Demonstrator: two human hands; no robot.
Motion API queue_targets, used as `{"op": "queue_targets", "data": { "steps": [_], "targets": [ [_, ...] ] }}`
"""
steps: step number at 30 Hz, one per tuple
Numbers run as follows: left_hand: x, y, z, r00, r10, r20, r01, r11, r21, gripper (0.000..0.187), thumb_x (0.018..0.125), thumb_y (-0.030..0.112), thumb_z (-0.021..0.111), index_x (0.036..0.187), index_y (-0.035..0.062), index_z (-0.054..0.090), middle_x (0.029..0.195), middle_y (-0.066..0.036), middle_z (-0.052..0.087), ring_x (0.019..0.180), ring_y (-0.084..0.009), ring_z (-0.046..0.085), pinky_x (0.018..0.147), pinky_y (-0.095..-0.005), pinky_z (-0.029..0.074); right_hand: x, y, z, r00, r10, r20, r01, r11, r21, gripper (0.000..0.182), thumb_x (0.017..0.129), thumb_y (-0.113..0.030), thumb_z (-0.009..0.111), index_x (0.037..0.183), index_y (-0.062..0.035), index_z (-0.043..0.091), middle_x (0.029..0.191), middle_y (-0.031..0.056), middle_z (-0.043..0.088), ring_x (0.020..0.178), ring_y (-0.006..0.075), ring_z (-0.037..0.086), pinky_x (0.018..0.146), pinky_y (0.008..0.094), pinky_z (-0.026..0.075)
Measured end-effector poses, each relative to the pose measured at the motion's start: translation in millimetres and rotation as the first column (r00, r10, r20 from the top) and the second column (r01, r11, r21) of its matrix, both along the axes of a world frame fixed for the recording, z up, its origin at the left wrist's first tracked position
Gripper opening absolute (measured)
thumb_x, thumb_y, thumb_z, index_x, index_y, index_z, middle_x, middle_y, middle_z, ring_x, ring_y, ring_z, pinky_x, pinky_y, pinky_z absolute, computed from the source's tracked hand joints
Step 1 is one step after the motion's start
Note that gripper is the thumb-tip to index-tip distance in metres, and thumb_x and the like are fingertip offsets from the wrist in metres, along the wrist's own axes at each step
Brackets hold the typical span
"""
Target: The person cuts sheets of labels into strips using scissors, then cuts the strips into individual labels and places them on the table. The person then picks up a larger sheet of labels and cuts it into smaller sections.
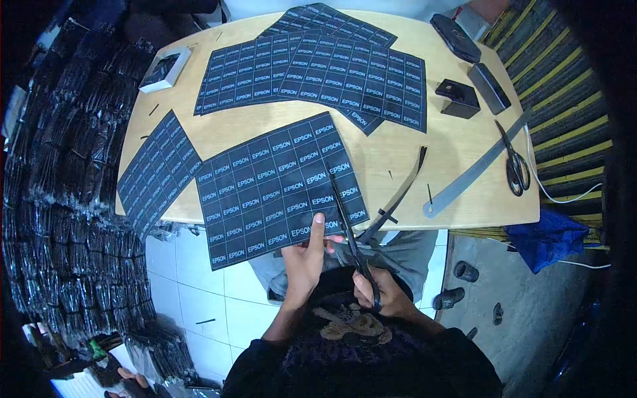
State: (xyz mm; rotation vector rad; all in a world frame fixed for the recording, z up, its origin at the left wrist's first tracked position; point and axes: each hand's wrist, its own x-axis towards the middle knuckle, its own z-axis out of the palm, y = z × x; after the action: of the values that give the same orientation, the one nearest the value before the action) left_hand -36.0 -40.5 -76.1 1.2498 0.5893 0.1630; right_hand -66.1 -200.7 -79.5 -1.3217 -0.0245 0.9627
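My left hand [304, 265] grips the near edge of a black sheet [265, 199] printed with a grid of EPSON labels, its thumb on top and fingers underneath. In my right hand [388, 292] is a pair of black-handled scissors [358, 255], their blades reaching up over the sheet's right part, along the last column. Whether the blades are apart is hard to make out. A narrow dark strip [391, 209] lies at the table edge, just right of the sheet. Left of it, a smaller EPSON sheet [161, 174] overhangs the table's edge.
Several EPSON sheets [352, 76] overlap at the back of the table [424, 172]. To the right lie a metal ruler [474, 166], more scissors [514, 166], a black case [456, 38] and black blocks [489, 88]. A white box [166, 68] stands at left, beside bundled black stacks [79, 199].
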Motion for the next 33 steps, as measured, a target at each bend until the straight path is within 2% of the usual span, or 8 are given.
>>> {"op": "queue_targets", "data": {
  "steps": [2,9,12,14,19,21,24,33],
  "targets": [
    [0,-1,2,1.0,0.005,0.008,-0.005,1.0,0.026,0.019,0.09,0.015,0.053,0.092,-0.0032,0.055,0.076,-0.009,0.062,0.059,-0.0145,0.061,0.044,-0.0224,0.043,-3,1,-4,0.995,-0.004,0.102,0.008,0.999,-0.039,0.021,0.092,-0.021,0.047,0.08,-0.0047,0.044,0.056,-0.002,0.039,0.049,0.0078,0.038,0.046,0.0275,0.032],
    [0,1,2,1.0,-0.013,-0.006,0.013,0.999,0.03,0.019,0.09,0.015,0.053,0.091,-0.0034,0.056,0.076,-0.009,0.062,0.059,-0.0141,0.061,0.045,-0.0223,0.043,0,0,-6,0.999,-0.003,0.04,0.007,0.994,-0.112,0.023,0.09,-0.024,0.05,0.078,-0.0059,0.044,0.057,-0.0024,0.04,0.05,0.0076,0.039,0.047,0.0274,0.033],
    [0,4,-5,1.0,0.003,0.011,-0.004,1.0,0.006,0.018,0.09,0.015,0.053,0.091,-0.0031,0.056,0.076,-0.008,0.062,0.06,-0.0137,0.061,0.045,-0.0224,0.044,2,-6,-20,0.981,0.095,0.17,-0.077,0.991,-0.109,0.025,0.089,-0.026,0.053,0.076,-0.007,0.044,0.058,-0.0029,0.04,0.052,0.0072,0.04,0.048,0.0259,0.033],
    [-2,7,-8,0.998,-0.05,0.027,0.049,0.999,0.021,0.018,0.089,0.015,0.054,0.092,-0.0023,0.056,0.076,-0.008,0.061,0.062,-0.0138,0.062,0.046,-0.0228,0.044,4,-6,-15,0.999,0.028,-0.015,-0.028,0.999,0.045,0.025,0.087,-0.027,0.054,0.076,-0.0081,0.043,0.06,-0.0035,0.04,0.053,0.0065,0.04,0.049,0.0244,0.033],
    [-8,5,-7,0.998,-0.059,-0.035,0.062,0.994,0.092,0.019,0.088,0.017,0.057,0.082,-0.0009,0.057,0.066,-0.003,0.057,0.051,-0.0081,0.049,0.047,-0.0218,0.04,12,-2,-4,0.998,0.068,-0.01,-0.068,0.996,-0.052,0.024,0.088,-0.027,0.052,0.077,-0.0076,0.042,0.06,-0.0034,0.04,0.053,0.0064,0.04,0.048,0.0248,0.033],
    [-12,8,-10,0.996,-0.086,-0.029,0.089,0.988,0.127,0.019,0.088,0.017,0.057,0.082,-0.0007,0.057,0.065,-0.002,0.056,0.052,-0.0077,0.049,0.047,-0.0217,0.04,11,1,-6,0.984,-0.02,-0.177,0.039,0.994,0.105,0.026,0.089,-0.029,0.051,0.079,-0.0072,0.042,0.061,-0.0033,0.04,0.052,0.0062,0.04,0.047,0.0241,0.033],
    [-13,8,-7,0.994,-0.109,-0.023,0.111,0.985,0.135,0.018,0.089,0.016,0.056,0.082,-0.0006,0.057,0.063,-0.001,0.055,0.052,-0.0071,0.049,0.047,-0.0215,0.038,11,1,-9,0.999,0.014,-0.046,-0.013,1.0,0.022,0.026,0.09,-0.031,0.05,0.082,-0.0067,0.042,0.061,-0.0044,0.038,0.05,0.0053,0.038,0.045,0.0231,0.032],
    [-14,8,-8,0.996,-0.089,0.0,0.089,0.992,0.094,0.018,0.088,0.016,0.057,0.082,0.0,0.056,0.063,0.0,0.052,0.053,-0.0058,0.047,0.046,-0.021,0.037,7,9,2,0.983,-0.067,-0.17,0.082,0.993,0.083,0.02,0.092,-0.027,0.047,0.091,-0.0075,0.042,0.059,-0.0068,0.033,0.046,0.0033,0.033,0.042,0.021,0.027]
  ]
}}
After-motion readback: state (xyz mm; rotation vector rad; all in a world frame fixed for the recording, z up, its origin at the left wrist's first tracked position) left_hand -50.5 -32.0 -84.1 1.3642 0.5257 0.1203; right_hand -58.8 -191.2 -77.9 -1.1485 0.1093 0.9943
